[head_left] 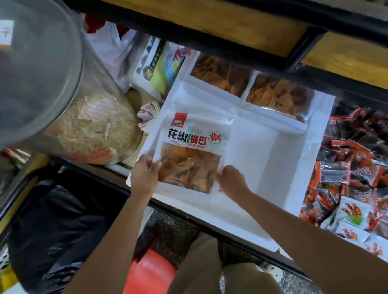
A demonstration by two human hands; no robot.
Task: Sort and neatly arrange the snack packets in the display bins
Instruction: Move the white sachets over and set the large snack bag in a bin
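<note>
We pinch one packet (193,147) at its near corners, left hand (145,174) and right hand (232,181) fingers curled; two packets (219,74) line the far edge of the bin (268,154); remainder unfilled

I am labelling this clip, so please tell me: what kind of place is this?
Probably a snack shop or market stall. A white display bin holds large chip bags; the left hand and right hand hold a labelled packet at its front; small red packets are heaped beside it.

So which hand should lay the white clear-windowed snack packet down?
Probably right: right hand pinches the packet corner beside the white bin's bare floor; left hand grips the opposite edge.
</note>
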